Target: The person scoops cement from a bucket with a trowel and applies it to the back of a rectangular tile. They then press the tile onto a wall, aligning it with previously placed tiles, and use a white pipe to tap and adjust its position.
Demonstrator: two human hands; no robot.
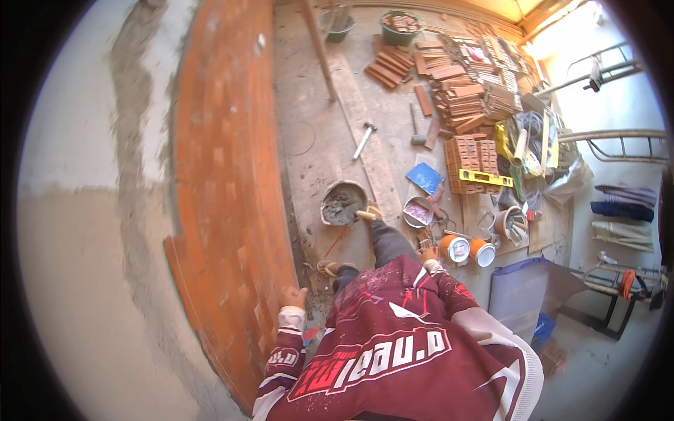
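At the lower edge of the orange brick-tile wall facing [225, 175], my left hand [293, 297] is beside the tiles, its thumb apart from the fingers and nothing seen in it. My right hand [428, 255] is lowered on the other side of my body, next to a white-topped orange bucket [456, 248]. Its fingers look curled; whatever they hold is too small to make out. A round tub of grey mortar [344, 203] stands on the floor in front of my foot. Right of it is a smaller bucket [418, 212] with pinkish contents.
A hammer [364, 140] and a mallet [416, 130] lie on the floor. Stacked brick tiles [460, 98], hollow bricks [470, 154] and a yellow spirit level [486, 177] are at the right. A slanting pole [319, 49] stands ahead. A blue sheet [425, 179] lies near the bricks.
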